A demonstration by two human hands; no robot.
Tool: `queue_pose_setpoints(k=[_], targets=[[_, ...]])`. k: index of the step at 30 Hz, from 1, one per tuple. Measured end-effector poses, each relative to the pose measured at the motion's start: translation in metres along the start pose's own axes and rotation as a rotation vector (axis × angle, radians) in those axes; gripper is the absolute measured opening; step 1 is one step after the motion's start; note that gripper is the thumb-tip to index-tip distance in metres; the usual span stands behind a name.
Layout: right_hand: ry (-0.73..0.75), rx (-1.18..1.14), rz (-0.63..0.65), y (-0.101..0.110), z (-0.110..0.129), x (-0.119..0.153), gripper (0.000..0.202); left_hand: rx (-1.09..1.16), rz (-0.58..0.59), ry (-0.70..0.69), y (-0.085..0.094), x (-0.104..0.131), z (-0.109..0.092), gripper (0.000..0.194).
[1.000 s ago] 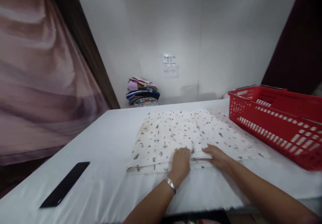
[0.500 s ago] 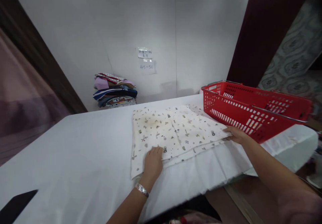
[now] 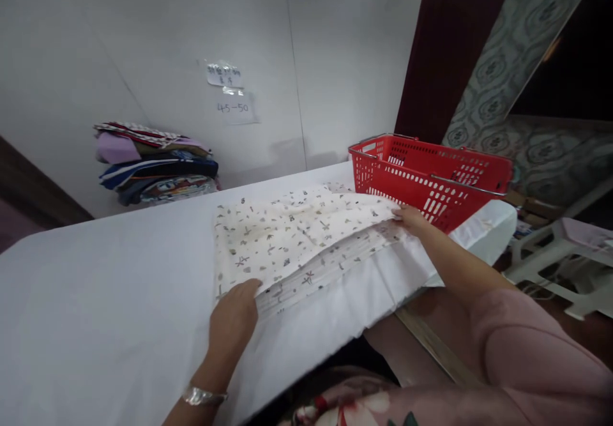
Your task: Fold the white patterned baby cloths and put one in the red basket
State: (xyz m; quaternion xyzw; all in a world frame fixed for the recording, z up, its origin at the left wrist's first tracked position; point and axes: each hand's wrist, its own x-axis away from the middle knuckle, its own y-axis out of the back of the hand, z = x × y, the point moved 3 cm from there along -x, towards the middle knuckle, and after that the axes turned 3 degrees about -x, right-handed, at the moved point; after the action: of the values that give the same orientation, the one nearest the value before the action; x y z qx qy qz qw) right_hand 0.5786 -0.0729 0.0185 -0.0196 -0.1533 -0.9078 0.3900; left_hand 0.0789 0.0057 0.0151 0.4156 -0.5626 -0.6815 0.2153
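A cream cloth printed with small grey and brown motifs lies on the white-covered table, in layers. My left hand, with a silver bracelet at the wrist, is closed on the near left corner of the upper layer. At the right corner, beside the red basket, my right hand pinches the same layer. Between the two hands the upper layer's near edge is lifted a little, and the lower layer shows beneath it.
A red plastic basket with metal handles stands at the table's right end. Folded clothes are stacked by the wall at the back left. Paper labels hang on the wall. A pale stool stands beyond the table at right.
The view has turned right. The near edge of the upper cloth layer has risen, showing more of the layer below. My left hand has gone from resting on the cloth to gripping its corner.
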Motion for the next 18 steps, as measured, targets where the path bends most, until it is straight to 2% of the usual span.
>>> queue_pose_setpoints(k=[4,8,12,18], targets=[[-0.035,0.215,0.05,0.012,-0.015,0.008,0.022,0.014,0.015,-0.072,-0.011,0.009,0.0,0.046],[-0.102,0.411,0.065,0.019,-0.025,0.017,0.026,0.022,0.034,-0.033,-0.023,0.017,0.017,0.046],[-0.152,0.577,0.057,0.018,-0.025,0.018,0.033,0.054,0.01,0.019,-0.023,0.021,0.032,0.042],[-0.156,0.823,0.009,0.02,-0.025,0.014,0.03,0.135,-0.023,0.067,-0.022,0.032,0.033,0.039]])
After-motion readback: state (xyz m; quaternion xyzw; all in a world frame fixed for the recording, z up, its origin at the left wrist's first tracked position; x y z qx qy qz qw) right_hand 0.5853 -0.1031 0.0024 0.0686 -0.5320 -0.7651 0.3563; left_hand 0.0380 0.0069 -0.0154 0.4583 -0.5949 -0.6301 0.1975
